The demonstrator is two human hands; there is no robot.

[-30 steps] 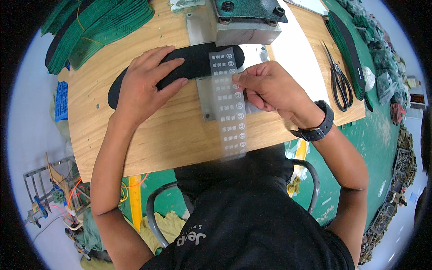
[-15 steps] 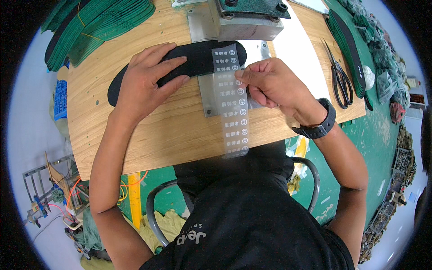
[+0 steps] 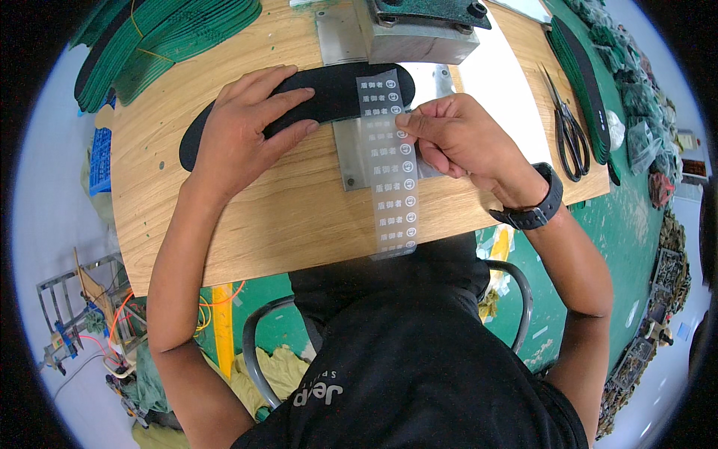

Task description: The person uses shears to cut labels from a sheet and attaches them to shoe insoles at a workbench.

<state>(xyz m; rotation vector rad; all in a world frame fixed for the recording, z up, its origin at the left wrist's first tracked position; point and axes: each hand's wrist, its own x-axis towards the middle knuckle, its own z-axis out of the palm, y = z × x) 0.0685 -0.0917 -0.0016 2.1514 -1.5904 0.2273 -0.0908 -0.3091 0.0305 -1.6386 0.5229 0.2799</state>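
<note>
A black insole (image 3: 329,93) lies crosswise on the table, its right part over a flat metal plate (image 3: 351,161) below a press head. My left hand (image 3: 250,123) rests on its left part, fingers spread and lying flat. Across the insole's right end runs a translucent strip (image 3: 393,187) of repeated white printed labels; its lower part hangs past the table's front edge. My right hand (image 3: 456,138) pinches the strip's right edge between thumb and forefinger, just below the insole, with the other fingers curled.
The metal press head (image 3: 422,34) stands just beyond the insole. Bundled green insoles (image 3: 172,45) are stacked at far left. Black-handled scissors (image 3: 570,138) and more insoles (image 3: 583,86) lie at right. A blue basket (image 3: 99,161) stands beyond the table's left edge.
The whole view has shifted slightly. Both hands, the insole and the strip keep nearly the same places relative to one another.
</note>
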